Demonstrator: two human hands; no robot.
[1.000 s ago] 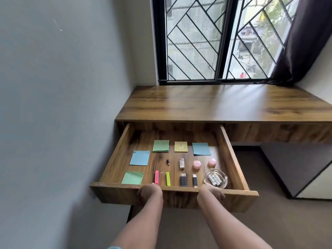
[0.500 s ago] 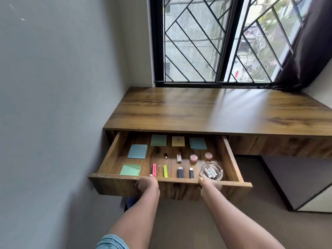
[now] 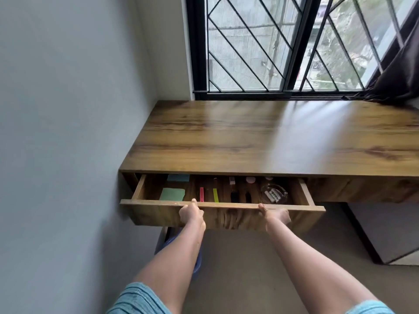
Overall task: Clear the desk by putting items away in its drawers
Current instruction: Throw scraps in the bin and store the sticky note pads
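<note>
Tabletop (image 3: 260,137), centre of frame: no items are seen on it. Drawer (image 3: 222,217), lower centre, is part open. Inside it, left to right: green note pad (image 3: 172,194), pink and yellow strips, dark small items, glass dish (image 3: 274,193). Left hand (image 3: 191,215) grip is closed on the drawer front; right hand (image 3: 275,216) grip likewise. Judged: items stowed; only full closing of the drawer is left.
</note>
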